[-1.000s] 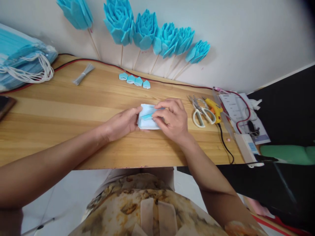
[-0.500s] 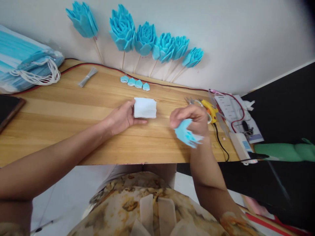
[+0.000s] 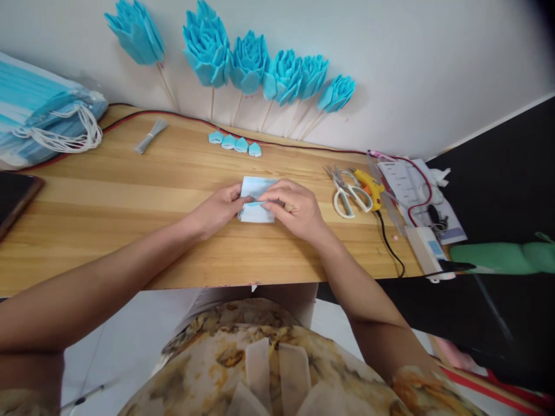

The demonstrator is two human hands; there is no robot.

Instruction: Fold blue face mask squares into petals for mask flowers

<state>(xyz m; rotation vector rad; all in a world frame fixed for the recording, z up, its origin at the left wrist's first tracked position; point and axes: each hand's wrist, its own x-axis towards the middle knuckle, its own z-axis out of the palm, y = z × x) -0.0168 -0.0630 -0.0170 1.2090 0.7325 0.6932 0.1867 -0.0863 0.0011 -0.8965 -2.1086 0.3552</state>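
Between my two hands, above the tabletop, is a small rectangular stack of pale blue and white mask fabric (image 3: pixel 256 215), with a crease or edge across its middle. My left hand (image 3: pixel 221 209) grips its left side, the thumb lying on top. With thumb and fingers, my right hand (image 3: pixel 295 209) pinches it at the upper right; the fingertips hide part of the fabric. Beyond my hands, several small folded blue petals (image 3: pixel 235 143) lie in a row. To the right are white-handled scissors (image 3: pixel 352 199) and a yellow glue gun (image 3: pixel 368 188).
Several blue fabric flowers (image 3: pixel 249 60) on sticks lean against the wall. A bag of masks (image 3: pixel 47 112) lies at the left, near a tied bundle of grey strips (image 3: pixel 150 136) and a dark phone (image 3: pixel 17 196). A power strip (image 3: pixel 429 254) sits at the right edge.
My right hand has moved left onto the fabric stack. The fringed blue scraps it held are no longer in view. The stack now shows pale blue, and the scissors are uncovered.
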